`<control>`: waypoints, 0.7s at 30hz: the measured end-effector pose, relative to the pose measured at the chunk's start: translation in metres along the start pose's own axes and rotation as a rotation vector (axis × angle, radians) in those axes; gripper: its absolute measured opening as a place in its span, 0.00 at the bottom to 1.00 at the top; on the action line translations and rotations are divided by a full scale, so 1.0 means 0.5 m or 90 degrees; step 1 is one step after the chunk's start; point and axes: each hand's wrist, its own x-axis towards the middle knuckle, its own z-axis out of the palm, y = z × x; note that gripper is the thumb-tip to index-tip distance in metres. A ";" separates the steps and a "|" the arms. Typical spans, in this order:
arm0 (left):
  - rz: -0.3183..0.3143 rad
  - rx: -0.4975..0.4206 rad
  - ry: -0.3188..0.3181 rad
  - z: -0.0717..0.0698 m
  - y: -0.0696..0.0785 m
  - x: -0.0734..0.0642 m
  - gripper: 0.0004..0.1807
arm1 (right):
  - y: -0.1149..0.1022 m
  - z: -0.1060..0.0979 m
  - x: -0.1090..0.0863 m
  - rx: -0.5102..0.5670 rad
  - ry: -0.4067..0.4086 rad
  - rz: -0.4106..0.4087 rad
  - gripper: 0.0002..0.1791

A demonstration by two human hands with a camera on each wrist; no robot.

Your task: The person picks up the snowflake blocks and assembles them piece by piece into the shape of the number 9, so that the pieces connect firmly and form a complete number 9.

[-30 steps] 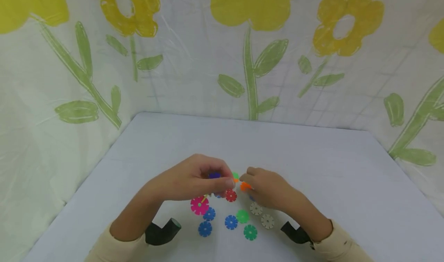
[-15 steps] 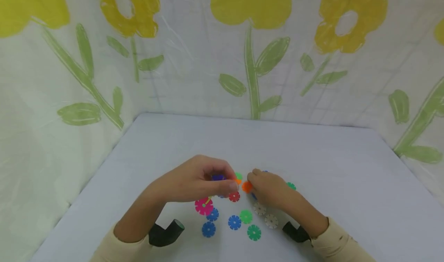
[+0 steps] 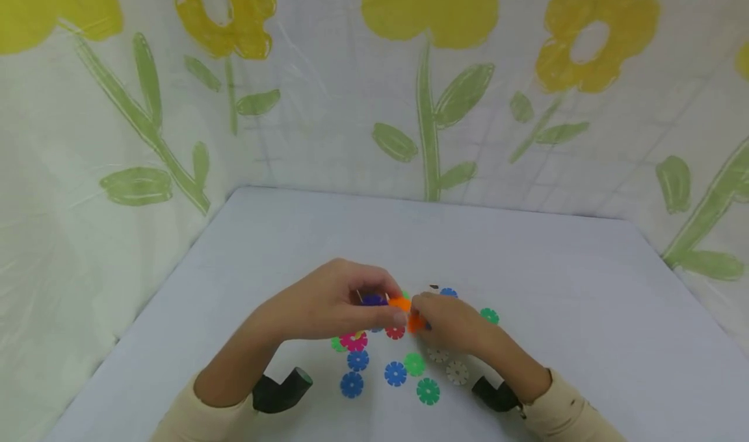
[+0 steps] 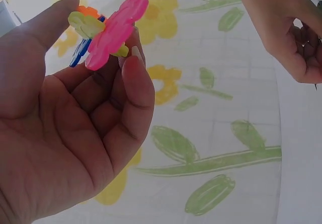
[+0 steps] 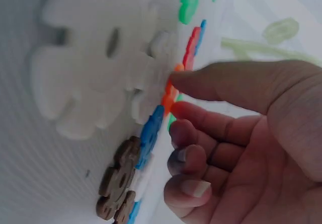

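My left hand [image 3: 328, 302] holds a cluster of joined notched plastic discs between thumb and fingertips. In the left wrist view a pink disc [image 4: 118, 30] stands out, with a yellow-green disc [image 4: 86, 25], an orange disc [image 4: 89, 12] and the edge of a blue disc [image 4: 80, 52] beside it. Low over the table, my right hand [image 3: 453, 322] pinches another orange disc [image 5: 169, 97] between thumb and index finger; its other fingers are curled. The two hands are close together, the right fingertips just beside the left thumb.
Loose discs lie around the hands: blue [image 3: 352, 385], green [image 3: 428, 390], light green [image 3: 415, 364], white [image 3: 457, 372] and red [image 3: 394, 332]. A brown disc [image 5: 119, 178] shows in the right wrist view. Flower-printed cloth [image 3: 328, 117] hangs behind the white table [image 3: 526, 260].
My right hand has come slightly left, toward the left fingertips. More orange shows at the left fingers, and the pink disc below that hand is turned and more hidden.
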 end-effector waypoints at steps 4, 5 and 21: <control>-0.002 0.024 0.014 0.000 -0.004 -0.002 0.09 | 0.004 -0.006 -0.002 0.060 -0.038 -0.004 0.15; 0.002 0.032 0.019 0.000 -0.005 -0.003 0.09 | 0.004 -0.008 -0.003 0.068 -0.043 -0.009 0.15; 0.136 0.191 0.203 -0.004 -0.001 0.001 0.21 | -0.049 -0.129 -0.072 0.252 0.471 -0.338 0.08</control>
